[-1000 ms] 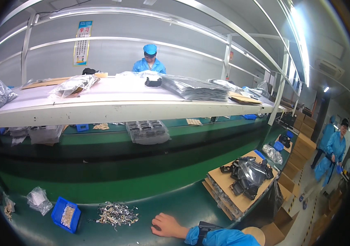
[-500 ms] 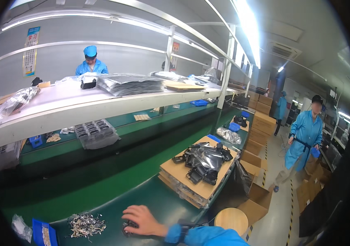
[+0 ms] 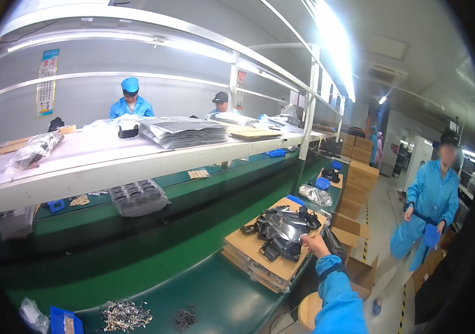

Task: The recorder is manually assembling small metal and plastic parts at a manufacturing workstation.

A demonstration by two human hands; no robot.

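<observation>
My right hand (image 3: 316, 245) reaches forward, its fingers closed in a pinch at the near right edge of a shiny clear plastic bag (image 3: 288, 227). The bag lies over a heap of black plastic housings (image 3: 271, 249). Flat brown cardboard sheets (image 3: 283, 269), stacked with plastic between them, hold the heap up. Nearer to me on the green bench (image 3: 223, 284) lie a small pile of black parts (image 3: 185, 318) and a larger pile of pale wired pieces (image 3: 126, 315). My left hand is out of view.
A blue bin (image 3: 59, 321) and a crumpled plastic bag (image 3: 33, 316) sit at the lower left. Open cardboard boxes (image 3: 360, 275) and a round wooden stool (image 3: 308, 312) flank the bench. In the right aisle walks a person in blue (image 3: 432, 192) carrying a blue bin. A white shelf (image 3: 81, 181) runs above.
My right hand has left the small black pile, uncovering it, and moved forward and right to the plastic bag on the housings. The person in the aisle has come closer.
</observation>
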